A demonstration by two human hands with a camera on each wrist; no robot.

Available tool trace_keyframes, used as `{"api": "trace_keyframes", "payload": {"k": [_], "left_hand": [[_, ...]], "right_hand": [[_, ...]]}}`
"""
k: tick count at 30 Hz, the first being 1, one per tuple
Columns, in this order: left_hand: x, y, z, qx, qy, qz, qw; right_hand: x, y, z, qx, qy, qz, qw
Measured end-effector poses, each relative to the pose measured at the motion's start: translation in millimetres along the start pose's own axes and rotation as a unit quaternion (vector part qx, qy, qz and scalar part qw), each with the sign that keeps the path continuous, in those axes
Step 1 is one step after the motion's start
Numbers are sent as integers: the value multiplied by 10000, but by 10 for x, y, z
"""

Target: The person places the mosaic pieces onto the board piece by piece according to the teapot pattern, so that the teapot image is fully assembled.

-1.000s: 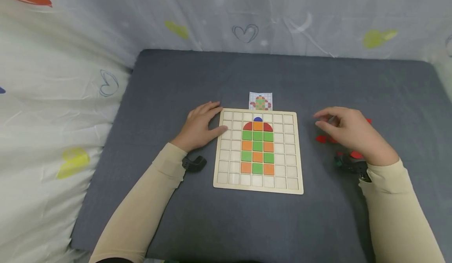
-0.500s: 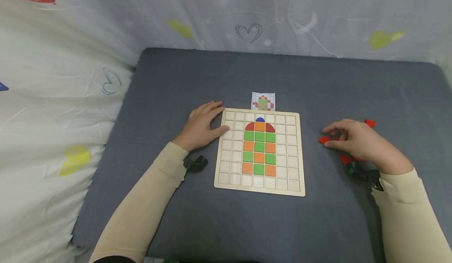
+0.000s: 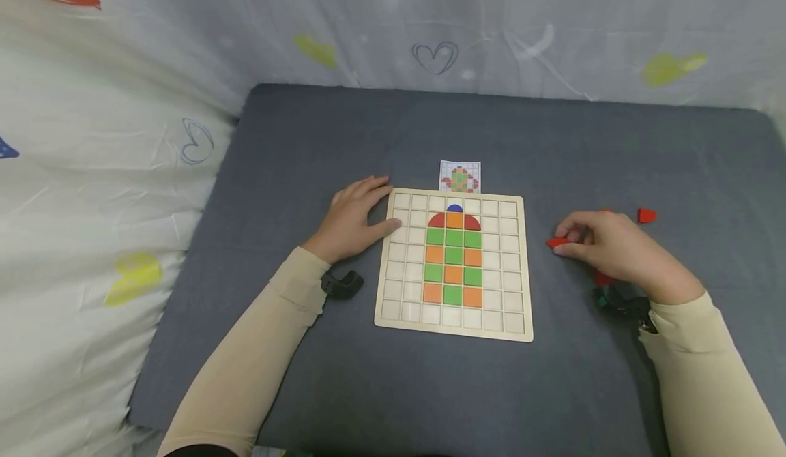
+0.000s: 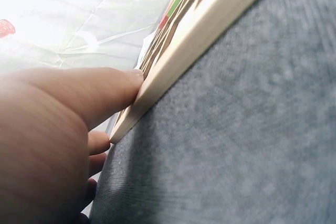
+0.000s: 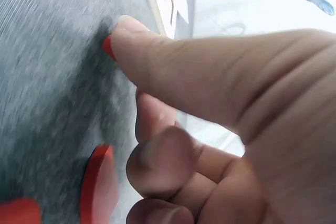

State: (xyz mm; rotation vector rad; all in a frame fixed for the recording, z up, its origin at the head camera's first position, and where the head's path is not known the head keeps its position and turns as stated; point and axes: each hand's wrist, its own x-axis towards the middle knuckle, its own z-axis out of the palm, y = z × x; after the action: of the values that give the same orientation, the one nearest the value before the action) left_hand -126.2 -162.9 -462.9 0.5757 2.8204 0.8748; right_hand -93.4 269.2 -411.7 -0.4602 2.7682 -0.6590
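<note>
Where the head view looks down, a grey table (image 3: 344, 395) spreads before the person, with a pale printed curtain (image 3: 374, 20) behind its far edge and along the left. On it lies a board (image 3: 492, 259) of square cells, its middle columns holding green, orange, red and blue tiles (image 3: 453, 256); a small card (image 3: 460, 177) shows at the far rim. The left hand (image 3: 356, 215) has its fingers extended and its thumb over the board's left edge, grasping nothing. Well apart on the other side, the right hand (image 3: 614, 245) has its fingers curled, thumb and forefinger pinching a red piece (image 3: 557, 242). A second piece (image 3: 647, 215) lies beyond its knuckles and a third piece (image 3: 602, 279) near its wrist. A wide strip of table runs between board and right hand.

From the left wrist, the thumb tip touches the board's rim near a corner, other fingers partly hidden behind it; the board's side slants upward, with table stretching away beside it.

From the right wrist, the pinched piece peeks past the thumb tip. Loose pieces (image 5: 100, 187) lie on the cloth below the curled fingers, and the board's edge shows beyond the thumb. With the blur, I cannot tell whether the pinched piece is off the table.
</note>
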Motion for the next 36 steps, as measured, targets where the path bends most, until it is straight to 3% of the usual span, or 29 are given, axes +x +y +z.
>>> {"api": "trace_keyframes", "payload": {"k": [5,11,15,25,36], "left_hand": [[-2,-10,-1,-5,-18,2,10000],[-3,-14,5,4,-7,17,10000],[0,-6,6,6,-14,-7,10000],[23,12,11,35,-37,12,10000],[7,24,-4,-1,5,9,10000]], "right_hand": [[21,-132,41,200,367,-22,9991],[73,-361,83,587,677,550,9945],[150,-503,136,844,540,645,9929],[278,-665,300,978,211,444,9940],[353,-702,407,718,37,139,9973]]}}
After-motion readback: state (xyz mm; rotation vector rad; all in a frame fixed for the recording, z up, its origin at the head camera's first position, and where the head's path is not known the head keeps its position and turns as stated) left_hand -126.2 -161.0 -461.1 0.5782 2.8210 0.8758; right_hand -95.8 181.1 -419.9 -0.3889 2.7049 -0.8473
